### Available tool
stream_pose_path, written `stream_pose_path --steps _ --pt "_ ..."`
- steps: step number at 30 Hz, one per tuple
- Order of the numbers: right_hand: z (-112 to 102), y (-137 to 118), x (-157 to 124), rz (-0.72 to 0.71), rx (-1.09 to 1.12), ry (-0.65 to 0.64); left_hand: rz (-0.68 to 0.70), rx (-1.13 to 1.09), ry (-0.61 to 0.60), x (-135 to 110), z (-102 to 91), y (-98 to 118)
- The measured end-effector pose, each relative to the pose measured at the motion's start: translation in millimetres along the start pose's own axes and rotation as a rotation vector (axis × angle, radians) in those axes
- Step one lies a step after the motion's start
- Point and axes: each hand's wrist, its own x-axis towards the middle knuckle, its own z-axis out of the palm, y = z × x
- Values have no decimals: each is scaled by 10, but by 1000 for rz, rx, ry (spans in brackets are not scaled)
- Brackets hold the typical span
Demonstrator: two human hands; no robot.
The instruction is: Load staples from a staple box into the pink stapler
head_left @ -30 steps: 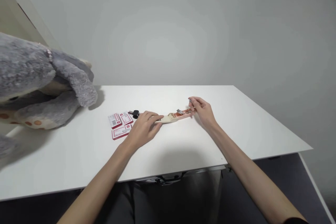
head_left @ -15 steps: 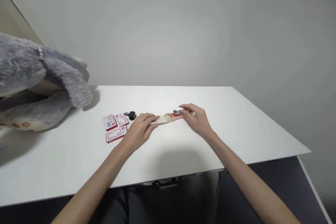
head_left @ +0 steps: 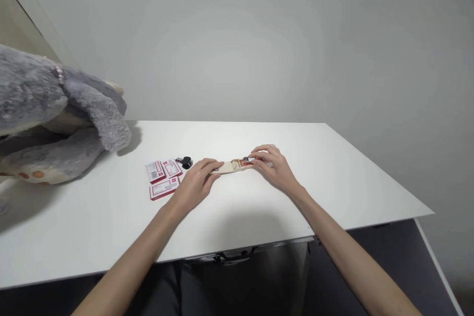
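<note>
A cream-coloured stapler (head_left: 233, 166) lies opened flat on the white table (head_left: 259, 207), its red inner channel showing. My left hand (head_left: 194, 183) presses its fingers on the stapler's left end. My right hand (head_left: 272, 167) is over the right end, with thumb and fingers pinched on a small grey metal piece (head_left: 247, 159) at the channel. Three red-and-white staple boxes (head_left: 163, 177) lie just left of my left hand. A small black object (head_left: 185, 161) sits beside them.
A large grey plush toy (head_left: 52, 118) rests on the table's far left corner. A plain white wall stands behind the table. Dark floor shows beyond the table's right and near edges.
My right hand moved left along the stapler, from its far right end to the middle of the channel. The left hand stayed on the stapler's left end.
</note>
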Motion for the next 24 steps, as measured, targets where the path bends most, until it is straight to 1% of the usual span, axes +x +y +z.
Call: stream_pose_path --steps 6,12,18,21,24 --pt "-2 -17 2 57 52 28 -5 5 -3 -3 15 -17" --pt "13 -9 -11 21 48 -7 17 5 5 -7 22 -19" --pt "31 11 -9 -3 16 -1 17 11 -10 -3 24 -18" --pt "37 15 -4 17 29 -3 17 15 -14 0 28 -26" --pt "49 41 1 78 64 18 18 21 -14 -1 32 -35"
